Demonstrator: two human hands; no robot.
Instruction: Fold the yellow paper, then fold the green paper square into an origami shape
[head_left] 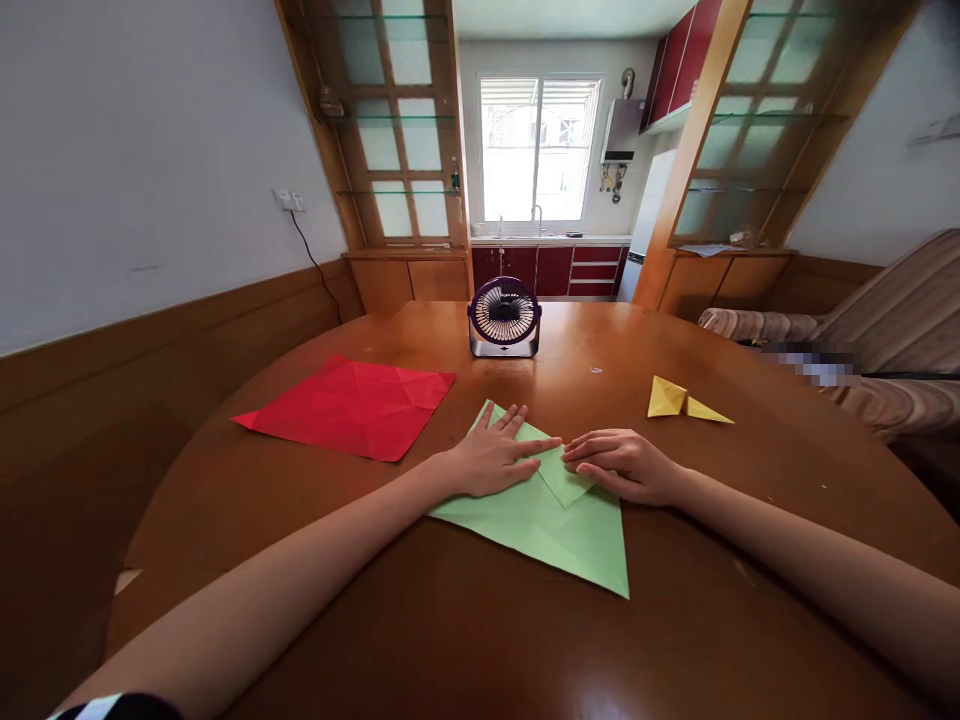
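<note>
"Where does the green paper lie?"

"Flat on the tabletop, in front of the person. The red paper is off to its left and the yellow folded paper to its right, both apart from it."

"And the hands?"

"The left hand is spread wide, palm down on the green sheet. The right hand is narrow, fingers drawn together at the flap; whether they pinch it, one cannot tell."

"Which step is this?"

"Folding, by the look of it: a corner appears turned over onto the sheet. The next move probably calls for a steady left palm while the right fingertips line up the flap and firm its crease."

"Which way does the paper point?"

"The flap's tip points toward the person. The sheet lies askew, one sharp corner near and rightward, another away toward the fan. Its long axis seems to run from far left to near right, though the left hand and wrist cover some of the outline."
</note>
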